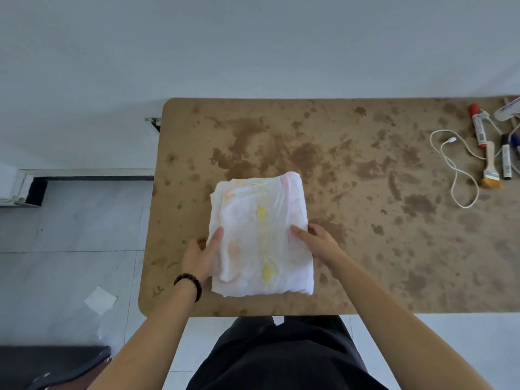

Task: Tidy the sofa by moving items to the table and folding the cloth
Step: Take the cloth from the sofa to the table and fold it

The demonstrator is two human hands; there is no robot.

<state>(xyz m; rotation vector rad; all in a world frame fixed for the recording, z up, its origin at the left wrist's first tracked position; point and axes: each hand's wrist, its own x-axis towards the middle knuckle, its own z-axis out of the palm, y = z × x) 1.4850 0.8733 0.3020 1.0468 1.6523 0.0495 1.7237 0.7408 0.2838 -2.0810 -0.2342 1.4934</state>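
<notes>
The folded cloth (260, 235) lies on the brown, blotchy worktop (365, 249), right between the person's two hands and close to the edge where they stand. It is white with faint pink and yellow marks and is folded into a thick rectangle whose far end reaches away beyond the fingertips.

The left hand (201, 257) holds the cloth's left side. Its thumb lies flat on top of the fabric, and the other fingers are tucked against the edge. The right hand (320, 243) does the same on the right side, with the thumb laid on the fabric and the fingers curled at the edge beside it. So both hands grip the bundle from either side. I cannot tell how far the fingers go underneath. A dark bead bracelet (191, 285) sits on the left wrist.

Well off beyond the right hand, at the far end of the worktop, a white cable (453, 170) lies in loops. Just past it are a paintbrush (491, 170) and a tube with a red cap (478, 128), among a few other small tubes.

Out to the left of the left hand, down on the pale floor (70, 220), is a white scrap of paper (100, 300).
</notes>
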